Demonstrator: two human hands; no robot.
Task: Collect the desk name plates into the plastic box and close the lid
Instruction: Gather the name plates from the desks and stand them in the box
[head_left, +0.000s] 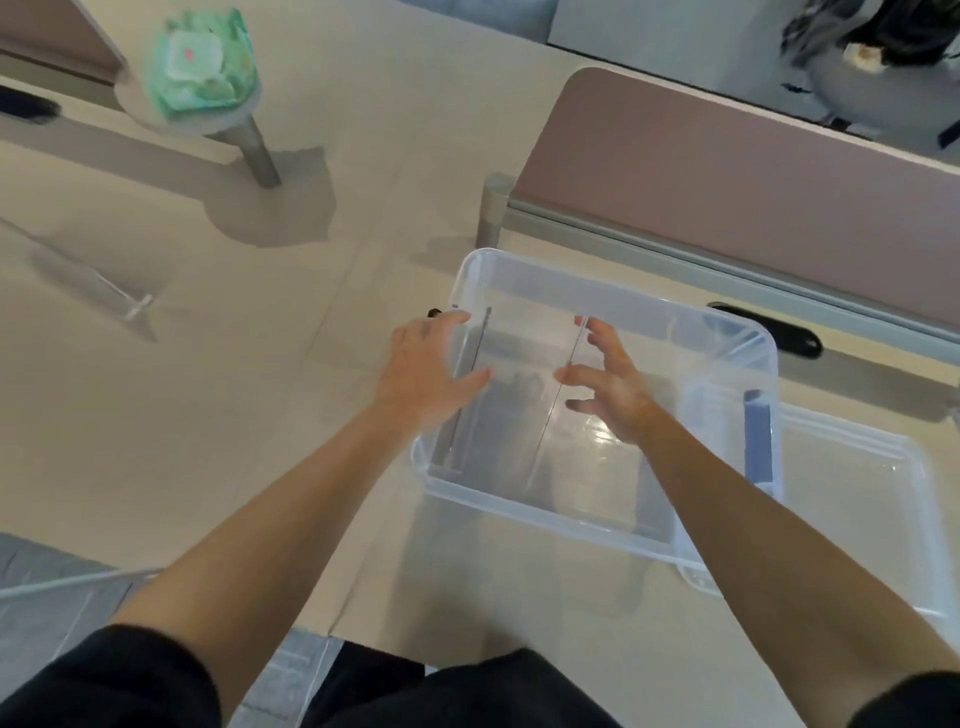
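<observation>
A clear plastic box (597, 525) stands open on the beige desk. Two clear name plates stand on edge inside it. My left hand (426, 374) reaches over the box's left rim, fingers and thumb pinching the left name plate (470, 384) beside the wall. My right hand (610, 384) is inside the box, with fingertips and thumb on the edge of the second name plate (558, 395). A third clear name plate (111, 291) lies on the desk far to the left. The box's clear lid (862, 499) lies flat to the right, partly under the box.
A mauve partition panel (727, 182) with a grey rail runs behind the box. A black cable slot (779, 332) sits by it. A green wipes pack (200, 62) rests on a round stand at the back left. A person sits beyond the partition. The desk's near edge is by my lap.
</observation>
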